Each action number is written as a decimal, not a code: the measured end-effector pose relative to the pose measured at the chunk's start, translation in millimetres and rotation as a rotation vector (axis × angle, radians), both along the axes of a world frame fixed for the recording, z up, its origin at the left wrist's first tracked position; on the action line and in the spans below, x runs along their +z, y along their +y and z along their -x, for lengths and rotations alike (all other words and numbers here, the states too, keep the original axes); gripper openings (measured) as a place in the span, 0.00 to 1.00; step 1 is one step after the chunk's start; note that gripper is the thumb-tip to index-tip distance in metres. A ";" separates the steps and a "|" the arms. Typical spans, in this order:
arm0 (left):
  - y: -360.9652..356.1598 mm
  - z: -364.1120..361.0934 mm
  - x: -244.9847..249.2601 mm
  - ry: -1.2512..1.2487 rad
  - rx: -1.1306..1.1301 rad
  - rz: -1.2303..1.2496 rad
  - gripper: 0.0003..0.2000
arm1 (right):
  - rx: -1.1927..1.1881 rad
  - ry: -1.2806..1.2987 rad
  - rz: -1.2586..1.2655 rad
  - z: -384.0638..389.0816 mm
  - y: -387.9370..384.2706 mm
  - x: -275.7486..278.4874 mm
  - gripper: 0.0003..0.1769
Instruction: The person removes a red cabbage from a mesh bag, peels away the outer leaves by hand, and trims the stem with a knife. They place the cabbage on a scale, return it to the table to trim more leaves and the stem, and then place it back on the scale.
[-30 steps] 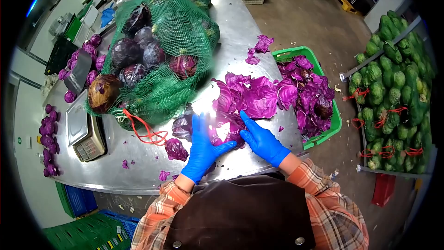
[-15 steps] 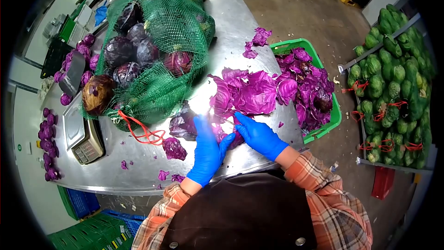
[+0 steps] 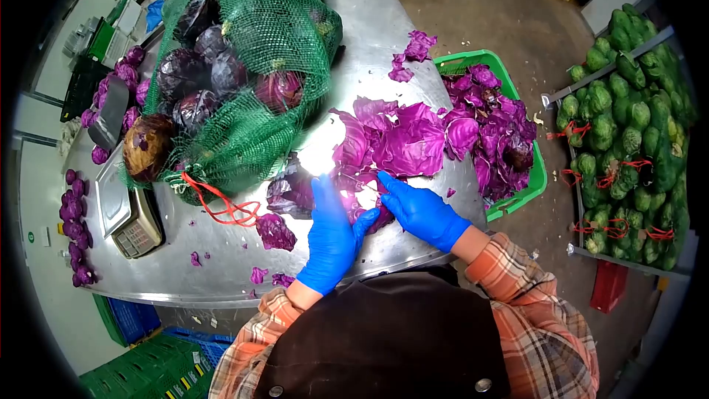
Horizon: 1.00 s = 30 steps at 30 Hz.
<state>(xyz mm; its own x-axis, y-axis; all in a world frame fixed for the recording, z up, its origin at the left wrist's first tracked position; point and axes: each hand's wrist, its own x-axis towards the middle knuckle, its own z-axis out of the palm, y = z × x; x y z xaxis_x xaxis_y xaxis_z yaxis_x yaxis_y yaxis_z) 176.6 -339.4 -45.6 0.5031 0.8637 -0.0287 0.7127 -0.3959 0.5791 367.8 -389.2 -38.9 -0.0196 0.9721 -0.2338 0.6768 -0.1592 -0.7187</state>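
Note:
Both my hands wear blue gloves at the near side of the steel table (image 3: 362, 11). My left hand (image 3: 329, 236) grips the left side of a red cabbage (image 3: 367, 199), its fingertips smeared by motion. A pale cut patch shows on that cabbage. On the cabbage's right, my right hand (image 3: 425, 216) is closed round a small knife, mostly hidden by the fingers. Loose purple leaves (image 3: 410, 140) lie just beyond my hands. A dark cabbage (image 3: 289, 192) sits left of my left fingers, with a torn leaf piece (image 3: 275, 231) nearer me.
A green mesh bag (image 3: 284, 52) of red cabbages with a red tie (image 3: 221, 210) fills the table's left. Beside it stands a scale (image 3: 133, 225). Right of the table is a green crate (image 3: 543, 170) of leaves. Farther right, a rack holds bagged green vegetables (image 3: 620, 118).
My right hand has shifted slightly right and the cabbage's pale cut patch is more exposed. My left hand stays on the cabbage. The whole view has tilted a little.

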 end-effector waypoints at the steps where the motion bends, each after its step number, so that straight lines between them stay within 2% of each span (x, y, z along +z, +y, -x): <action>1: 0.7 -1.6 0.0 0.001 0.013 0.008 0.51 | -0.005 -0.018 0.012 0.5 2.6 0.9 0.28; 6: 0.2 -11.6 14.0 0.031 0.049 0.100 0.50 | -0.110 0.021 -0.167 2.2 11.1 -22.6 0.23; 9: -11.9 0.9 8.3 -0.040 -0.006 0.126 0.49 | -0.431 0.540 0.452 -21.0 24.1 -12.3 0.26; 10: -12.8 8.0 1.8 -0.058 -0.030 0.089 0.49 | -0.307 0.380 0.169 -19.0 25.6 -27.0 0.29; 11: -12.4 15.5 -3.9 -0.073 -0.048 0.061 0.48 | -0.248 0.313 0.070 -16.7 16.9 -37.2 0.29; 13: -6.3 32.7 -8.7 -0.229 -0.074 0.182 0.47 | -0.207 0.208 -0.004 -2.2 13.0 -24.4 0.30; 14: -5.2 41.4 -17.0 -0.268 -0.090 0.195 0.48 | -0.353 0.427 0.137 2.9 15.8 -24.6 0.27; 17: -1.3 54.8 -6.2 -0.453 -0.117 0.403 0.47 | -0.351 0.153 -0.107 -10.8 7.3 -95.1 0.29; 18: -2.4 55.9 0.0 -0.581 -0.018 0.590 0.48 | -0.350 0.201 -0.025 -20.6 2.9 -90.1 0.32; 19: -1.1 51.5 11.8 -0.645 0.083 0.720 0.49 | -0.437 0.401 0.420 -24.3 7.0 -28.1 0.33; 20: -3.7 45.6 26.2 -0.705 0.190 0.860 0.49 | -0.428 0.338 0.274 -27.9 0.3 -34.2 0.34; 22: -8.0 34.4 7.6 -0.749 0.339 0.789 0.50 | -0.393 0.279 0.039 -33.6 -10.2 -33.3 0.34; 23: -2.5 28.6 0.2 -0.670 0.319 0.632 0.50 | -0.371 0.281 -0.056 -36.1 -12.5 -20.6 0.33; 24: 5.6 28.0 -6.0 -0.642 0.238 0.598 0.50 | -0.352 0.282 -0.155 -38.7 -13.7 -6.5 0.32; 25: 13.3 26.3 -6.3 -0.612 0.151 0.564 0.51 | -0.219 0.182 -0.068 -41.5 -12.4 7.7 0.30; 27: 18.0 20.1 14.0 -0.571 0.117 0.604 0.51 | 0.039 -0.014 0.109 -45.4 -7.9 29.5 0.28; 28: 24.4 18.5 25.7 -0.547 0.088 0.716 0.51 | 0.055 -0.010 0.014 -44.8 -10.4 30.4 0.26; 30: 37.2 24.8 4.3 -0.518 -0.056 0.689 0.51 | 0.135 -0.026 0.026 -51.1 -8.1 37.8 0.25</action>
<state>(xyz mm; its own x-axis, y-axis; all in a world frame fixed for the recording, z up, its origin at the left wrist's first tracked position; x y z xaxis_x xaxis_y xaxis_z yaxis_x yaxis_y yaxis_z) 151.8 -302.2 -41.3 0.6388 0.7118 -0.2921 0.2823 0.1364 0.9496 418.9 -397.3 -1.1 -0.1431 0.9547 -0.2607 0.7116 -0.0838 -0.6976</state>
